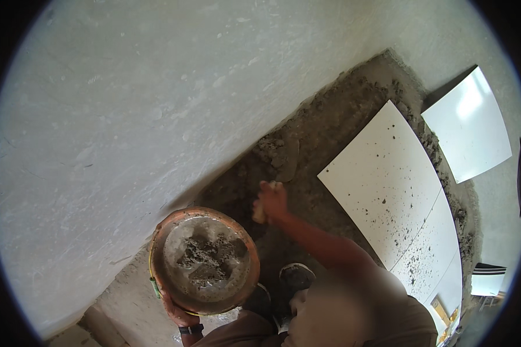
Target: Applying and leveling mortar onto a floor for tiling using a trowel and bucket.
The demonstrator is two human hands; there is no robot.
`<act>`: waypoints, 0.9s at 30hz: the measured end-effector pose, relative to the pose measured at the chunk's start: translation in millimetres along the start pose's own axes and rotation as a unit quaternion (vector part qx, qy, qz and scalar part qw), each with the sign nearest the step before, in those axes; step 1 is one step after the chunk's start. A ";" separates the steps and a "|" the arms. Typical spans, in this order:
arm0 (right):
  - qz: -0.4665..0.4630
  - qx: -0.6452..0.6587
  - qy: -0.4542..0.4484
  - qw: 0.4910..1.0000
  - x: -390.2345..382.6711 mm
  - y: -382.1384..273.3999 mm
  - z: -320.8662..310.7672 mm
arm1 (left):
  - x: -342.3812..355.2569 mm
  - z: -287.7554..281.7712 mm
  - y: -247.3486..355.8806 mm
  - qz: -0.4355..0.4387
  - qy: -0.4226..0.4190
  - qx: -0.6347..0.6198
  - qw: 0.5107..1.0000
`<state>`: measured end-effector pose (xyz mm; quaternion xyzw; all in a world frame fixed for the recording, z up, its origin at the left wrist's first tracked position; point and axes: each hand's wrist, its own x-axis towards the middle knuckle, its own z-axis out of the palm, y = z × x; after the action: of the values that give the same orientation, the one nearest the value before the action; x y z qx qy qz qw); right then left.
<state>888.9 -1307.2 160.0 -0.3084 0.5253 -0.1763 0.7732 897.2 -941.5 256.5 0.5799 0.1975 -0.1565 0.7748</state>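
At the lower left, my left hand [178,314], with a dark watch band at the wrist, grips the rim of a round orange-brown basin [157,254]. The basin is tilted; wet grey mortar [214,257] and some liquid lie inside it. My right hand [272,201] is closed around the pale handle of a trowel, beside the basin's upper right. What looks like the mortar-coated trowel blade [290,162] rests on the rough grey mortar bed [336,124]. A lump of mortar [269,149] lies next to it, by the wall.
A pale plastered wall [127,115] runs along the left. Large white tiles [382,185], spattered with mortar, cover the floor at right. Another white tile [469,124] leans at the far right. My legs are at the bottom, near a small round dark container [296,276].
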 end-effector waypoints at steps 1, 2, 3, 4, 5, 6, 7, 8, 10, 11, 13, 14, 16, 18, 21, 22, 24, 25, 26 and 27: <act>0.000 0.002 -0.005 1.000 4.4 4.1 13.5 | -0.8 0.2 0.5 0.005 0.001 0.000 1.000; -0.013 0.010 -0.011 1.000 9.2 6.3 24.8 | -1.3 3.3 -0.4 0.007 -0.004 0.002 1.000; -0.027 0.019 -0.017 0.999 13.5 6.0 30.2 | -1.2 6.6 -1.6 0.008 -0.010 0.005 1.000; -0.028 0.019 -0.020 0.999 17.7 2.7 28.7 | -0.4 9.9 -3.3 0.011 -0.010 0.003 1.000; -0.017 0.042 -0.045 0.998 15.4 -0.3 28.2 | 0.2 8.3 -2.5 0.014 -0.010 0.010 1.000; -0.006 0.065 -0.069 0.995 12.0 -3.6 25.9 | 0.8 6.2 -2.3 0.016 -0.010 0.016 1.000; -0.005 0.064 -0.070 0.995 6.9 -6.7 21.8 | 2.8 1.5 -1.4 0.017 -0.008 0.016 1.000; 0.010 0.070 -0.094 0.993 -0.9 -12.2 15.2 | 4.4 -4.4 -0.6 0.016 -0.008 0.020 1.000; 0.027 0.071 -0.122 0.990 -17.8 -17.9 -2.0 | 1.1 -7.1 0.4 0.017 -0.002 0.022 1.000; 0.026 0.036 -0.152 0.987 -28.6 -19.1 -12.6 | -0.7 -1.1 3.1 0.015 0.003 0.008 1.000; 0.028 -0.033 -0.191 0.981 -59.1 -36.6 -33.3 | -0.6 2.7 2.7 0.012 0.012 -0.011 1.000; 0.030 -0.065 -0.203 0.977 -79.3 -52.4 -41.9 | 2.2 0.4 1.2 0.002 0.009 -0.009 1.000; 0.031 -0.175 -0.248 0.952 -108.8 -75.5 -64.5 | 2.3 0.6 -1.2 -0.007 0.010 -0.010 1.000; 0.058 -0.246 -0.291 0.923 -141.0 -98.5 -63.6 | 0.9 1.2 1.6 -0.003 0.023 -0.016 1.000; 0.056 -0.376 -0.354 0.855 -178.5 -119.5 -55.1 | 1.8 -5.1 1.6 0.011 0.014 -0.012 1.000; 0.035 -0.435 -0.390 0.811 -185.9 -119.8 -50.3 | 5.0 -13.2 -1.0 0.018 0.016 0.005 1.000; -0.153 -0.482 -0.442 0.741 -183.2 -105.5 -43.0 | 3.5 -8.2 -0.8 0.020 0.017 0.025 0.999; -0.326 -0.511 -0.483 0.632 -182.1 -100.4 -38.2 | 2.1 -3.5 2.3 0.026 0.028 0.048 0.998; -0.331 -0.512 -0.475 0.634 -183.2 -96.0 -28.7 | 2.9 -0.4 7.1 0.035 0.042 0.073 0.996; -0.287 -0.605 -0.462 0.582 -185.0 -93.6 -19.9 | 1.3 6.4 9.7 0.034 0.032 0.072 0.996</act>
<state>804.0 -1272.6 347.0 -0.8791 -0.0337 0.1358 0.4557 903.8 -944.9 265.5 0.6453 0.1901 -0.1252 0.7293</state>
